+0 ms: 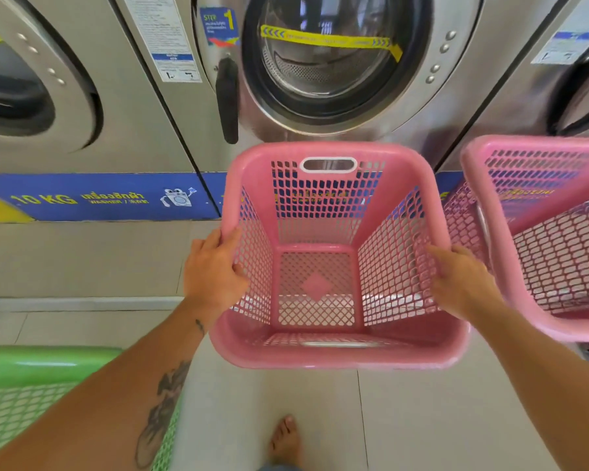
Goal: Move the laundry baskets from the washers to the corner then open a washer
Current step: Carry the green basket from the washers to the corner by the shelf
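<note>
A pink mesh laundry basket is in front of the middle washer, whose round glass door is closed. My left hand grips the basket's left rim, thumb inside the wall. My right hand grips the right rim, fingers curled over into the basket. The basket is empty. A second pink basket is just to its right, nearly touching it. A green basket is at the lower left, partly behind my left forearm.
Steel washers line the wall, one at the left and one at the right. A black door handle hangs left of the middle door. My bare foot stands on the light tiled floor behind the basket.
</note>
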A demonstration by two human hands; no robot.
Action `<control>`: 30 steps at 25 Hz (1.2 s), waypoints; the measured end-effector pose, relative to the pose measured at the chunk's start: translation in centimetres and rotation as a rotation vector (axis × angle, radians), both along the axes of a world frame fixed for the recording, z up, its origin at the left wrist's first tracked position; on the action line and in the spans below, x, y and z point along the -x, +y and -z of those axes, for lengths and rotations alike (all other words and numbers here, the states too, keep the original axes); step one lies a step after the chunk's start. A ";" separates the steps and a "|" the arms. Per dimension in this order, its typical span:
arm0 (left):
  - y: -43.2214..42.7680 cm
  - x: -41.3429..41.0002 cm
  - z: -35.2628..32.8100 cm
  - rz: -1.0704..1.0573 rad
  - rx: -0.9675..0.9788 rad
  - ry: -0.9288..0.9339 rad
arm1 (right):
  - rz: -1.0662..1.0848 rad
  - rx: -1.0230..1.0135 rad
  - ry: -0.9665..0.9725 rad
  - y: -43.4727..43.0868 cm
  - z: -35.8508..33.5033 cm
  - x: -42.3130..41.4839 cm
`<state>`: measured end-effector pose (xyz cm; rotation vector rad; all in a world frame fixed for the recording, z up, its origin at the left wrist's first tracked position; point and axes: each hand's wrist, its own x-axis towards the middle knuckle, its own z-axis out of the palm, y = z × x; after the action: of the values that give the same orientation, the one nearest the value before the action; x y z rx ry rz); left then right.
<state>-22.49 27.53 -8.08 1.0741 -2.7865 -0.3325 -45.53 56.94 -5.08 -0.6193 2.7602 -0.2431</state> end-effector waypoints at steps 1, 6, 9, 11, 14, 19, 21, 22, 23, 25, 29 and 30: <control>0.7 -1.2 0.0 0.000 -0.019 0.002 | -0.004 0.009 -0.009 0.9 0.0 -1.6; 5.5 -9.5 0.6 0.000 -0.013 0.021 | 0.024 0.109 -0.009 6.3 0.8 -9.4; 9.7 -14.5 0.9 -0.032 0.005 0.022 | 0.003 0.137 -0.019 9.5 0.8 -13.9; 12.5 -17.6 0.9 -0.039 -0.001 0.027 | -0.010 0.122 -0.038 11.6 0.7 -17.0; 15.6 -21.3 1.0 -0.044 -0.012 -0.034 | 0.014 0.111 -0.104 14.1 1.4 -20.8; 17.8 -25.9 3.9 -0.114 -0.102 -0.125 | 0.053 0.048 -0.172 15.5 4.8 -24.8; 17.1 -27.5 6.0 -0.109 -0.109 -0.152 | 0.041 0.032 -0.174 15.0 6.6 -26.4; 16.6 -28.1 7.0 -0.104 -0.113 -0.158 | 0.041 0.028 -0.170 14.6 7.5 -27.0; 16.2 -28.7 7.9 -0.106 -0.116 -0.157 | 0.035 0.029 -0.168 14.3 8.4 -27.6; 15.2 -29.5 9.4 -0.136 -0.134 -0.163 | 0.016 0.045 -0.165 13.6 10.1 -28.6; 13.5 -30.7 11.6 -0.170 -0.210 -0.159 | -0.031 0.051 -0.157 12.5 12.1 -30.7; 13.5 -30.9 11.8 -0.177 -0.223 -0.156 | -0.038 0.046 -0.160 12.4 12.3 -31.0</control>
<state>8.37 41.02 -19.85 1.4432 -2.8095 -0.5714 -14.50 69.35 -17.40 -0.6345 2.5933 -0.3328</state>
